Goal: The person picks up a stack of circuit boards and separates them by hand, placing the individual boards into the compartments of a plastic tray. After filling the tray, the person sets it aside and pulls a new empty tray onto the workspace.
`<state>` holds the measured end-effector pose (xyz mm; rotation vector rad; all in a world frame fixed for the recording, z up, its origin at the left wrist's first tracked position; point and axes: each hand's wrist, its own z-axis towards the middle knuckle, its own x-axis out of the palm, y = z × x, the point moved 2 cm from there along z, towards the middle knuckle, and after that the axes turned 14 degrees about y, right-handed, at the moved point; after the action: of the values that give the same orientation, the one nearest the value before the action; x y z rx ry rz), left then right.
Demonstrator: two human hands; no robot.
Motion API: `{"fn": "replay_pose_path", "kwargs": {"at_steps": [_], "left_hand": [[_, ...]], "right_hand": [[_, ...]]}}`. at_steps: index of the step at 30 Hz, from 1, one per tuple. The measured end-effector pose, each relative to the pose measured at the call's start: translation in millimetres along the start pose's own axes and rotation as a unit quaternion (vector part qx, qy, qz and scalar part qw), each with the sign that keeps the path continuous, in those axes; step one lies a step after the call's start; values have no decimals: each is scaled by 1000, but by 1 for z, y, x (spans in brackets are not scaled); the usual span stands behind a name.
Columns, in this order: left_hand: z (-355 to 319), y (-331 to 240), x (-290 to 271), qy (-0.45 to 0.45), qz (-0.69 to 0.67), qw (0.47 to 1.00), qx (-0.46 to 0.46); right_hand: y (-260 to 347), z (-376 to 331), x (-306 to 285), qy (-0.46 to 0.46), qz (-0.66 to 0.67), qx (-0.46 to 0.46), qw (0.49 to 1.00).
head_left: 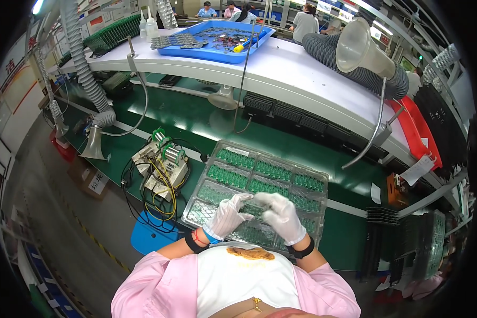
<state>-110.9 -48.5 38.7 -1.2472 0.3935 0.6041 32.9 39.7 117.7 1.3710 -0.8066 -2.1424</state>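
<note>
Green worktop (344,238) under a long white shelf (291,69); clock positions read from the centre of the clear plastic tray (286,164), 12 pointing away from the wearer. Shelf carries a blue tub (209,54) between 11 and 12 o'clock and a pale extraction funnel (352,45) near 1. Cabled device (161,180) stands on the worktop between 9 and 10. Tray lies directly before the wearer, divided into compartments, with small green boards (236,157) packed in rows. Left hand (227,214), gloved, hovers toward 8 o'clock, fingers loosely bent, thumb and forefinger facing across a gap; cannot tell whether a small part sits there. Right hand (281,214), also gloved, hovers toward 4, blurred; grip cannot be read. Handling notes (judgement): pinch each board lightly by its edges, 1 at a time, since rows this tight would likely snag on glove fabric. Lift straight up before turning, so neighbours are not dragged. Keep wrists above the dividers, and keep the cables at 9 to 10 o'clock away from the sleeves. Steady the fingers before contact; a blurred, fast hand probably risks knocking a row askew.
</note>
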Motion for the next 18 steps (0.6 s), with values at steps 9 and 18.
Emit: {"fn": "replay_pose_path", "kwargs": {"at_steps": [9, 18], "left_hand": [[-2, -10, -7, 22, 151, 980, 127], [-13, -8, 20, 81, 117, 972, 189]], "right_hand": [[-7, -14, 3, -50, -114, 22, 992], [-21, -45, -5, 56, 17, 30, 998]]}}
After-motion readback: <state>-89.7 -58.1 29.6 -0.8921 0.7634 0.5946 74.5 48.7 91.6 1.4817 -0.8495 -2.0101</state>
